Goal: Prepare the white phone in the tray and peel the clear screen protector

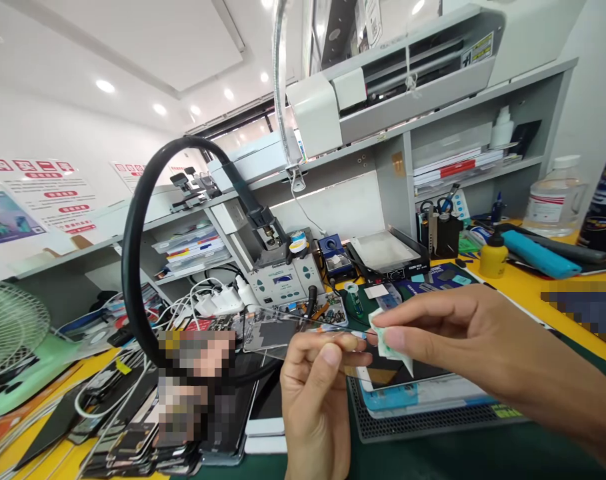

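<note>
My left hand (pixel 317 387) is raised over the bench, its thumb and fingers closed on a thin clear sheet (pixel 295 323). Glass or plastic, I cannot tell which. My right hand (pixel 447 333) pinches a folded white-and-green wipe (pixel 384 339) between thumb and fingers, close by the left fingertips at the sheet's right end. Whether the wipe touches the sheet is unclear. Below the hands lies a dark-screened, white-edged tablet (pixel 407 375) on a blue-and-white box (pixel 387 398).
Stacked phones and screens (pixel 227 413) crowd the left, beside a green fan (pixel 17 347). A thick black hose (pixel 127 247) loops up from a grey rework station (pixel 283 283). A yellow bottle (pixel 493 257) and a clear jug (pixel 553 200) stand at right.
</note>
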`<state>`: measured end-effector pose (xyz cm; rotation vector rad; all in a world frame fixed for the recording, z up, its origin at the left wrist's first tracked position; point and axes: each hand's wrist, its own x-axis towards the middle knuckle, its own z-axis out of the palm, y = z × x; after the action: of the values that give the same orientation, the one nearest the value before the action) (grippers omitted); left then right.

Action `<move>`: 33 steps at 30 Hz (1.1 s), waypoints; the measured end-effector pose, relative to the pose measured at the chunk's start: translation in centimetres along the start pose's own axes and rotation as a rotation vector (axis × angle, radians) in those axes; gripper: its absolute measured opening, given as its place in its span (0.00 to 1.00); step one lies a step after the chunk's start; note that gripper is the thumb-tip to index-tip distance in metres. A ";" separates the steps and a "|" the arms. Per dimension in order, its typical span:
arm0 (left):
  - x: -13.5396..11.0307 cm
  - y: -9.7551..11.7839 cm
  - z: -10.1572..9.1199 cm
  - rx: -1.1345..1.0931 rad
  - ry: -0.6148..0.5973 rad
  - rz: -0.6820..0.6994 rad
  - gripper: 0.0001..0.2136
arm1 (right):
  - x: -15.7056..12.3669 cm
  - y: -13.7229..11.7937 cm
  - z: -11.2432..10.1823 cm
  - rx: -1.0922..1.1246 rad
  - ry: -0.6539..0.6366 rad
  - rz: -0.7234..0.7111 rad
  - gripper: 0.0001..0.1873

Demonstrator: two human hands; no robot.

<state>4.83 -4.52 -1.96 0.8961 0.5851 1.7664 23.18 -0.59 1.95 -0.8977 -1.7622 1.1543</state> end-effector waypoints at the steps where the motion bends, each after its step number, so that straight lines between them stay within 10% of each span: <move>1: 0.0 0.0 0.0 -0.007 -0.011 0.000 0.02 | 0.0 0.1 0.0 -0.011 -0.007 -0.015 0.15; 20: 0.3 0.2 0.5 0.009 0.079 -0.041 0.04 | 0.2 -0.2 1.3 -0.389 0.146 -0.361 0.09; 33: 0.4 0.3 0.8 0.068 0.101 -0.059 0.06 | 1.4 -0.8 -0.4 0.210 0.092 -0.014 0.19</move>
<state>5.19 -4.26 -1.18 0.8314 0.7335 1.7546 22.88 0.48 3.11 -0.7983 -1.5389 1.2424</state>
